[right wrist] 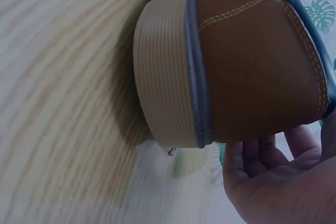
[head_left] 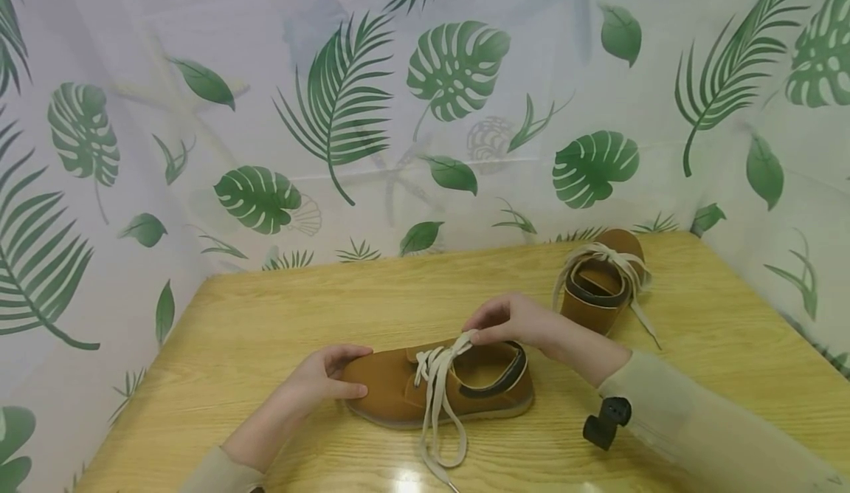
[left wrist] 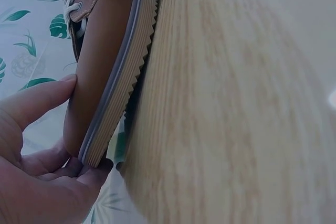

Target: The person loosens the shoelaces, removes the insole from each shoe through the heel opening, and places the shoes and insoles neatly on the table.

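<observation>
A brown lace-up shoe [head_left: 381, 384] stands on its sole on the wooden table, toe to the left. Its cream laces [head_left: 434, 390] hang over the near side in a long loop, with a loose end on the table. My left hand [head_left: 317, 381] grips the toe, thumb on the near side and fingers around the front. In the left wrist view the thumb presses the brown upper [left wrist: 102, 72]. Near the front of the shoe's opening, my right hand [head_left: 521, 323] pinches the laces between thumb and index finger. The heel [right wrist: 257, 72] fills much of the right wrist view and partly hides that hand.
A matching brown shoe [head_left: 594, 314] sits at the back right, its laces tied in a bow and its toe pointing away. Leaf-patterned cloth [head_left: 372, 131] surrounds the table [head_left: 285, 308] at the back and sides. A black device [head_left: 606, 423] is strapped at the right sleeve.
</observation>
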Available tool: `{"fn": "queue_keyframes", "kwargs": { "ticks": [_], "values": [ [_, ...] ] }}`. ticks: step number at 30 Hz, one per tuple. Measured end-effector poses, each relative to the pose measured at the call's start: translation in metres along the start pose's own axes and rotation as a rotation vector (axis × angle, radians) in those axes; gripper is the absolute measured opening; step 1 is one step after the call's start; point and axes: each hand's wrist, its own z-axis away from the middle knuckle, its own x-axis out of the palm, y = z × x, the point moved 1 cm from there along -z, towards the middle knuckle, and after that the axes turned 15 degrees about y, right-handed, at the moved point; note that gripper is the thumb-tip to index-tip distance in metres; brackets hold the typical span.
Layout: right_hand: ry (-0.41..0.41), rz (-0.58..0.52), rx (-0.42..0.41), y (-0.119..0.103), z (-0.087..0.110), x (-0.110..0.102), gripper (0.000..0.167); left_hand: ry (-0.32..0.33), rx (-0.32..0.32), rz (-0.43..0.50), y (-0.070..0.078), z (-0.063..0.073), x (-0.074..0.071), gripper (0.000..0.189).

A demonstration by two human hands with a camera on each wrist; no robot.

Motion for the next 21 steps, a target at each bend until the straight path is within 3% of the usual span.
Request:
{"fn": "queue_keyframes", "kwargs": {
  "ticks": [13,21],
  "values": [
    [0.057,-0.003,0.03,-0.0042,-0.0015,-0.0046,0.014,-0.011,0.013,0.001,0.0005,-0.0001,-0.0016,0.066],
    [0.042,-0.027,0.033,-0.0053,-0.0013,-0.0055,0.012,-0.02,0.024,-0.007,-0.0003,0.0002,-0.0019,0.066]
  ]
}}
